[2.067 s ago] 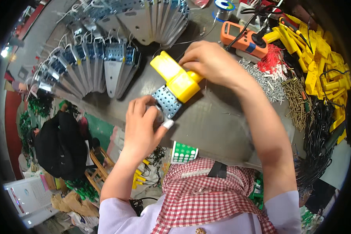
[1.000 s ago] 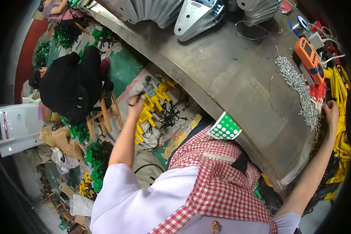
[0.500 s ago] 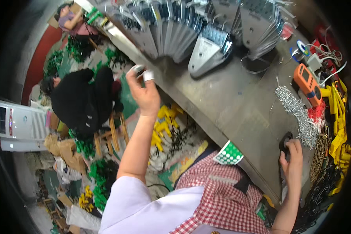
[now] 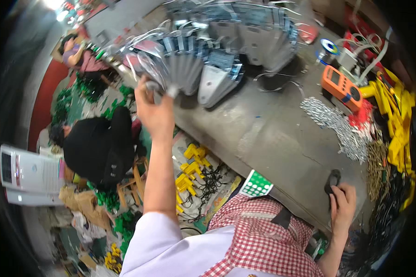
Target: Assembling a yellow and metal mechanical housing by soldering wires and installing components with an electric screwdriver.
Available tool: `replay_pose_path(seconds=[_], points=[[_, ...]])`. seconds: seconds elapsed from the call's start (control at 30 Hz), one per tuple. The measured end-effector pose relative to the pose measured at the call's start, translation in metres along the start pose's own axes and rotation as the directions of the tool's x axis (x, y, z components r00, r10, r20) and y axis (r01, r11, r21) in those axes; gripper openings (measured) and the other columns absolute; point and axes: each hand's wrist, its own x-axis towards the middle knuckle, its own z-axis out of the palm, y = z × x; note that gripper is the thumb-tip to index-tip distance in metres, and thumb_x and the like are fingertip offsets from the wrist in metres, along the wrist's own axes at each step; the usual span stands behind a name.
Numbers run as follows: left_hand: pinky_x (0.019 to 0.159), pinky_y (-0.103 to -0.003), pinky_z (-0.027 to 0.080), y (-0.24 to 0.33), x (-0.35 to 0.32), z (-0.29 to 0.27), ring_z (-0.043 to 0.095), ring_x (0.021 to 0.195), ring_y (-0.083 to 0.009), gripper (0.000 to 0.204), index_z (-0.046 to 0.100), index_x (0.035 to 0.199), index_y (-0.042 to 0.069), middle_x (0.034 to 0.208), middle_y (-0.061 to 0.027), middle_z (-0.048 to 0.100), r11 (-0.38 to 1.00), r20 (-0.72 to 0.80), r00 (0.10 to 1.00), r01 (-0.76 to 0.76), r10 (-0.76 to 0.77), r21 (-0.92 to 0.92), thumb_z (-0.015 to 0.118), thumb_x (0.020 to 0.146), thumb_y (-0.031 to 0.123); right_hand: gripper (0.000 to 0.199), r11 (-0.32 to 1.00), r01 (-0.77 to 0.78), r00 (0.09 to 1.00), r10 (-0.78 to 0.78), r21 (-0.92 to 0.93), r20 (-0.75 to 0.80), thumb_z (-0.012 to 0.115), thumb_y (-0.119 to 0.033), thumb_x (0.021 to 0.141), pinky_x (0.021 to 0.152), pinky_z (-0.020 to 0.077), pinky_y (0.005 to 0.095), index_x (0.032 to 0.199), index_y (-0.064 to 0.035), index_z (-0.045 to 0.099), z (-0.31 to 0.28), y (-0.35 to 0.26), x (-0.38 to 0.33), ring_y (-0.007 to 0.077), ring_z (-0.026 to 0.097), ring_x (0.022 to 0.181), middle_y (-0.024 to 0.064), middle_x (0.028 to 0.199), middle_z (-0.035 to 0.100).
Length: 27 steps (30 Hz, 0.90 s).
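Note:
My left hand [image 4: 156, 111] is raised at the table's left edge, white wraps on its fingertips, thumb and fingers apart. Just beyond its fingertips stands a fanned row of grey tapered panels [image 4: 185, 69] with bluish upper ends and pale wires; whether the fingers touch them is blurred. One grey tapered panel [image 4: 212, 85] lies nearer at the end of this row. At the right, low over the grey table [image 4: 263, 138], my right hand [image 4: 344, 210] has curled fingers closed on the near end of a small black curved piece [image 4: 332, 179].
An orange handheld meter [image 4: 342, 87], a heap of silver screws [image 4: 333, 127], brass-coloured screws [image 4: 377, 171] and yellow plastic parts [image 4: 397, 124] line the right side. A solder spool [image 4: 328, 47] lies at the back. Left, a person in black [image 4: 97, 147] sits below the table.
My left hand has moved toward the row of grey panels. My right hand and the black piece have shifted slightly nearer to me. The whole view has turned a little.

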Motion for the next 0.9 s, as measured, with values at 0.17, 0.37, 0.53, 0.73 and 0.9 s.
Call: replay_pose_path(seconds=[0.17, 0.37, 0.53, 0.73, 0.9], points=[[0.09, -0.041, 0.045, 0.083, -0.088, 0.039, 0.05, 0.111, -0.0336, 0.034, 0.053, 0.092, 0.003, 0.119, -0.0146, 0.055, 0.956, 0.957, 0.235, -0.276, 0.171, -0.103, 0.064, 0.061, -0.006, 0.03, 0.996, 0.051, 0.996, -0.056, -0.069, -0.073, 0.073, -0.005, 0.067, 0.09, 0.0438, 0.0411, 0.094, 0.0005, 0.063, 0.01, -0.005, 0.011, 0.0349, 0.051, 0.111, 0.0162, 0.121, 0.054], [0.098, -0.047, 0.036, 0.136, -0.122, 0.084, 0.044, 0.119, -0.0346, 0.046, 0.052, 0.105, 0.002, 0.128, -0.0157, 0.047, 0.873, 0.952, 0.015, -0.404, 0.306, -0.274, 0.069, 0.062, 0.003, 0.032, 0.998, -0.039, 0.997, 0.036, -0.043, -0.071, 0.075, -0.009, 0.065, 0.093, 0.0423, 0.0424, 0.089, 0.0016, 0.056, 0.014, -0.006, 0.016, 0.0366, 0.049, 0.113, 0.019, 0.126, 0.051], [0.1, -0.046, 0.036, 0.137, -0.15, 0.106, 0.048, 0.113, -0.0361, 0.041, 0.053, 0.105, 0.001, 0.113, -0.0165, 0.054, 0.807, 0.928, -0.096, -0.468, 0.36, -0.361, 0.061, 0.065, -0.001, 0.04, 0.998, 0.0, 0.998, 0.004, 0.056, -0.069, 0.075, -0.004, 0.065, 0.091, 0.0429, 0.0424, 0.099, 0.0006, 0.054, -0.012, -0.012, 0.001, 0.0362, 0.049, 0.11, 0.0169, 0.121, 0.052], [0.096, -0.047, 0.042, 0.127, -0.16, 0.131, 0.055, 0.096, -0.037, 0.03, 0.056, 0.095, 0.0, 0.086, -0.0154, 0.061, 0.914, 0.931, -0.016, -0.187, 0.364, -0.36, 0.057, 0.066, -0.009, 0.056, 0.975, -0.096, 0.988, 0.118, 0.203, -0.1, 0.077, -0.004, 0.061, 0.093, 0.0416, 0.0426, 0.111, -0.0011, 0.053, -0.003, 0.006, -0.02, 0.0365, 0.049, 0.111, 0.0163, 0.12, 0.052], [0.104, -0.048, 0.035, 0.13, -0.159, 0.139, 0.058, 0.086, -0.0331, 0.024, 0.057, 0.094, 0.0, 0.075, -0.0165, 0.059, 0.891, 0.908, -0.039, -0.176, 0.418, -0.418, 0.058, 0.071, -0.003, 0.064, 0.936, 0.06, 0.958, 0.044, 0.347, -0.283, 0.077, -0.006, 0.062, 0.096, 0.0406, 0.0396, 0.12, -0.003, 0.051, 0.003, -0.012, 0.006, 0.0331, 0.048, 0.113, 0.015, 0.121, 0.052]])
